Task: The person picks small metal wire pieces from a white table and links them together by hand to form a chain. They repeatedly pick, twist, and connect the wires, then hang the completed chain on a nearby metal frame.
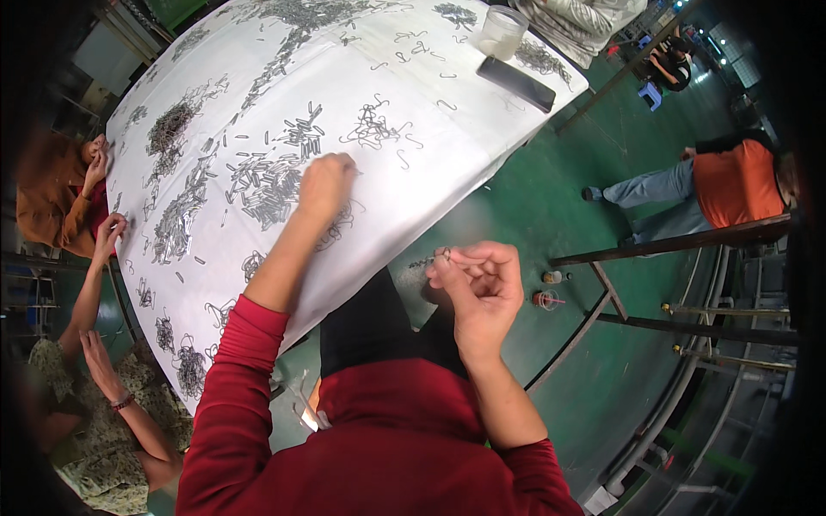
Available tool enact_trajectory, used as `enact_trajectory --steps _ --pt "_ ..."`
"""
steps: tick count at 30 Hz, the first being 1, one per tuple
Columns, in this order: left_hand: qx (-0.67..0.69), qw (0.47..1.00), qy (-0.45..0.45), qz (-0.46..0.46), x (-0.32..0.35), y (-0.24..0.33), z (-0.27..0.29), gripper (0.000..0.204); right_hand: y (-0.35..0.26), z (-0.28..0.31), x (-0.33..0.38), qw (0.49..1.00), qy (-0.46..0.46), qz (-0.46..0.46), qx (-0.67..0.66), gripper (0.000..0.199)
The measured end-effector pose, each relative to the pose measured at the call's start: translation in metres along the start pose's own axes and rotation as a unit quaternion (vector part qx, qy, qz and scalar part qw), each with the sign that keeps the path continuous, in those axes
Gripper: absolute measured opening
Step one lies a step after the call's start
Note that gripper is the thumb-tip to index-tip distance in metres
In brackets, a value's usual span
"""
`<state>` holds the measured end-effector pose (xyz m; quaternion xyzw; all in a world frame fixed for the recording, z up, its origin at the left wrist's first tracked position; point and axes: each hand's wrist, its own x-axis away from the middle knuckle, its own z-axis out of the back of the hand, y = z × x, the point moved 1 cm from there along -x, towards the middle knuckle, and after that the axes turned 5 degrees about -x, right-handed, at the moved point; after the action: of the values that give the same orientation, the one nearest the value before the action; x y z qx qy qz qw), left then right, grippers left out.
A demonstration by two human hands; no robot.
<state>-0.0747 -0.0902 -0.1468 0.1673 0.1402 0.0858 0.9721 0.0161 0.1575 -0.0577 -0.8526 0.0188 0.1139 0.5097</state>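
My left hand [327, 185] is over the white-covered table, its fingers bent together at the edge of a pile of small flat metal pieces [267, 185]. What its fingertips hold, if anything, is hidden. Just beyond it lies a loose tangle of thin wire hooks [372, 127], and more hooks [337, 228] show beside my wrist. Off the table's near edge, in front of my body, my right hand [483, 288] is raised with thumb and fingers pinched. A small dark metal piece [420, 261] sticks out of that pinch to the left; its exact kind is too small to tell.
Heaps of metal pieces and hooks spread over the white sheet [465, 168]. A black phone [516, 83] and a clear tub [502, 33] stand at the far right. Co-workers' hands [101, 368] work along the left edge. A metal frame [602, 297] and drink cups [547, 299] are right.
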Motion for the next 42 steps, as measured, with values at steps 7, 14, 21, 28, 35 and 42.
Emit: enact_trajectory --steps 7,14,21,28,35,42 --pt "0.066 0.990 -0.124 0.000 -0.006 -0.006 0.005 0.015 0.003 0.003 0.000 1.000 0.001 -0.013 -0.010 0.021" --pt "0.326 0.938 -0.114 0.000 0.026 0.062 0.051 0.011 0.002 0.005 0.000 1.000 0.004 0.001 0.013 0.022" --pt "0.543 0.822 -0.166 -0.029 0.077 0.123 0.119 0.008 0.002 0.002 -0.002 0.999 0.000 0.013 0.041 0.020" --pt "0.506 0.851 -0.140 -0.012 0.080 0.128 0.120 0.007 0.004 0.000 0.000 0.996 -0.003 0.032 0.082 0.015" --pt "0.479 0.868 -0.131 0.015 0.080 0.131 0.121 0.008 0.005 0.001 0.002 0.995 0.004 0.033 0.097 0.015" --pt "0.436 0.889 -0.084 -0.114 0.088 0.125 0.118 0.009 0.014 0.012 0.008 0.993 -0.039 0.052 0.101 0.021"
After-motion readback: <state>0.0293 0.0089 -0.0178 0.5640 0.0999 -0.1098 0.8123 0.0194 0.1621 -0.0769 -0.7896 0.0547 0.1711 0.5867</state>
